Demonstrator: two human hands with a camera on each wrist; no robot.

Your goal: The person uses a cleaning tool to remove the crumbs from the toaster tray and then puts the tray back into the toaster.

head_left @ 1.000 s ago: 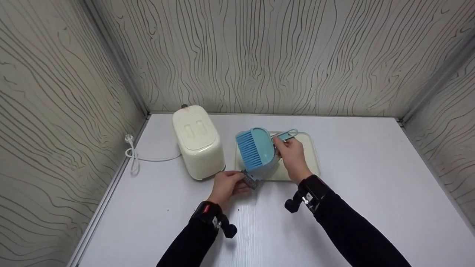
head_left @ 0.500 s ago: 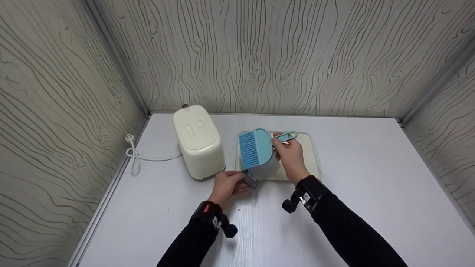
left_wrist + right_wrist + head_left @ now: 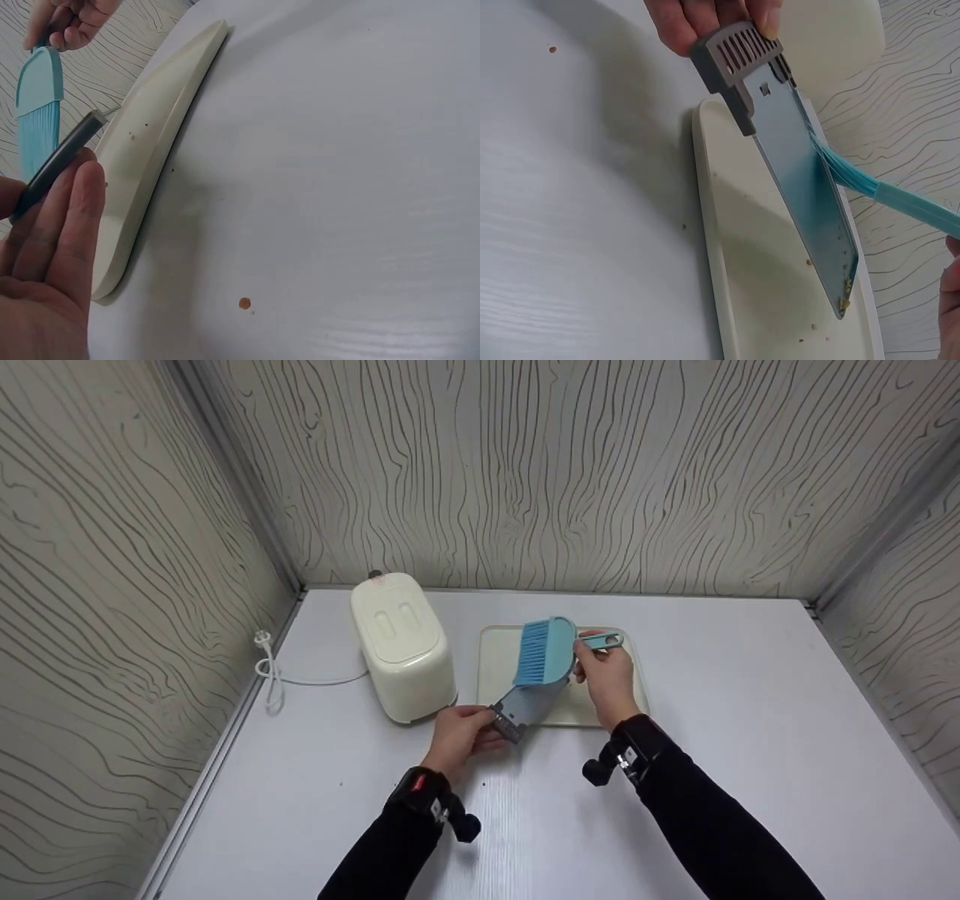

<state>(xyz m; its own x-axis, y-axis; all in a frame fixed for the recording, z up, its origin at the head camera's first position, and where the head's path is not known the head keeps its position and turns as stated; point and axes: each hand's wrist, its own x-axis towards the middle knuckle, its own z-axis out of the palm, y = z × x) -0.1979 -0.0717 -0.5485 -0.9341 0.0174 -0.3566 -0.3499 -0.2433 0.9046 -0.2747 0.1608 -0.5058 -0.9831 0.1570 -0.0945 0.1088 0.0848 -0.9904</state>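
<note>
My left hand point(image 3: 459, 735) pinches a crumb tray, a thin metal plate point(image 3: 795, 165) with a slotted dark grey end point(image 3: 739, 56), between thumb and fingers. It slants down over a cream serving tray point(image 3: 496, 656). Crumbs point(image 3: 845, 304) gather along its lower end, seen in the right wrist view. My right hand point(image 3: 609, 686) grips the handle of a light blue brush point(image 3: 561, 649). The brush's blue bristles point(image 3: 844, 169) bend against the plate's long edge in that view. A few crumbs point(image 3: 133, 136) lie on the serving tray.
A cream toaster point(image 3: 409, 652) with a lid on top stands just left of the serving tray. Its white cord runs left to a plug point(image 3: 262, 640). An orange-brown crumb point(image 3: 244, 303) lies on the white table. Patterned walls point(image 3: 480, 472) close off the back and sides.
My right hand has moved the brush to the right along the metal plate, uncovering more of the plate near its grey end. My left hand has stayed in place.
</note>
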